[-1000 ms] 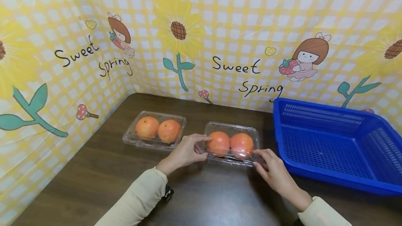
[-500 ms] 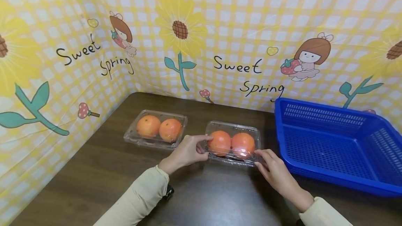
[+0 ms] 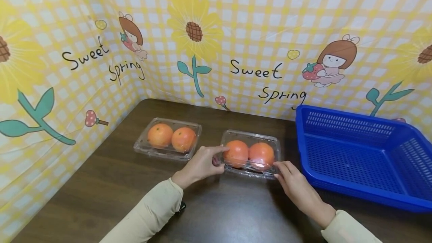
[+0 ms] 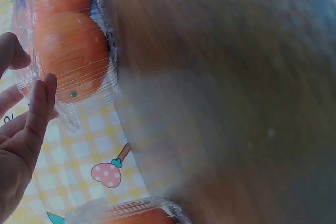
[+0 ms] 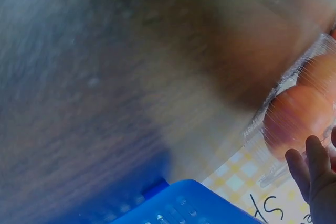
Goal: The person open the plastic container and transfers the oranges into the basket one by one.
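In the head view, a clear plastic clamshell box with two oranges inside lies on the dark wooden table. My left hand holds its left end, thumb at the front corner and index finger along the lid's side. At the front right corner, my right hand pinches the edge with thumb and fingers. The left wrist view shows the box's oranges beside the spread thumb and fingers. In the right wrist view, fingertips touch the box near one orange; part of that hand is cut off.
A second clear box, also with two oranges, sits to the left, close to my left hand. On the right stands a blue perforated plastic basket. Behind the table hangs a yellow checked cloth.
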Tool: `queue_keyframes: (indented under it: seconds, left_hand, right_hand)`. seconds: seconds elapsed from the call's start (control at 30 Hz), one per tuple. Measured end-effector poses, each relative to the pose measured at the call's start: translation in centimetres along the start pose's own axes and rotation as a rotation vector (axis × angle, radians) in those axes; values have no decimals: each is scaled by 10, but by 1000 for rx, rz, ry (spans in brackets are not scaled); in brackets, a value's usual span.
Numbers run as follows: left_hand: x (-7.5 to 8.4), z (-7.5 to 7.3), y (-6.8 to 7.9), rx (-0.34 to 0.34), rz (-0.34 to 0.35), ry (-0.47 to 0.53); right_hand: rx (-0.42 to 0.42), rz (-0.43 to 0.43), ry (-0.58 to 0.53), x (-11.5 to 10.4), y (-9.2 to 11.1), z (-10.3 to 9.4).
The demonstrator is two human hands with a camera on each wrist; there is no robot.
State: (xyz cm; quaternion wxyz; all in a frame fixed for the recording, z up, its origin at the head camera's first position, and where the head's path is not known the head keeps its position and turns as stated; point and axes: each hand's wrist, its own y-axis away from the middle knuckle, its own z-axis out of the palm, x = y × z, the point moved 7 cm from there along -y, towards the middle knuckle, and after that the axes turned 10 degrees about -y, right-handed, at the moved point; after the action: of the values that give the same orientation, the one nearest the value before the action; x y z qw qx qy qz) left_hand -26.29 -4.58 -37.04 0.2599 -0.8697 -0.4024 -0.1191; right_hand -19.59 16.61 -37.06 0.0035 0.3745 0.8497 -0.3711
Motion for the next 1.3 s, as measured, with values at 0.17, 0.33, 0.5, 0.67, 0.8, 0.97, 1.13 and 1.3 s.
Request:
queue_keyframes:
  seconds: [0.17, 0.33, 0.5, 0.67, 0.8, 0.97, 1.13, 1.3]
  left_hand:
    - [1, 0, 0, 19, 4, -26]
    - [2, 1, 0, 27, 21, -43]
    - [3, 3, -1, 35, 46, -69]
    - [5, 2, -2, 53, 74, -93]
    - [4, 1, -2, 63, 90, -88]
    - [2, -1, -1, 57, 87, -49]
    - [-3, -2, 2, 47, 41, 10]
    - [-5, -3, 3, 46, 19, 42]
  right_hand:
    - [-11, -15, 56, 0, 1, 3]
    - [-2, -26, 77, -1, 1, 4]
    - [12, -19, 69, 0, 3, 3]
    - [52, -8, 17, 2, 3, 0]
    - [69, 22, -40, 5, 2, -1]
    - [83, 79, -100, 8, 2, -4]
    - [98, 89, -161, 10, 2, -5]
    - [100, 137, -178, 13, 4, -4]
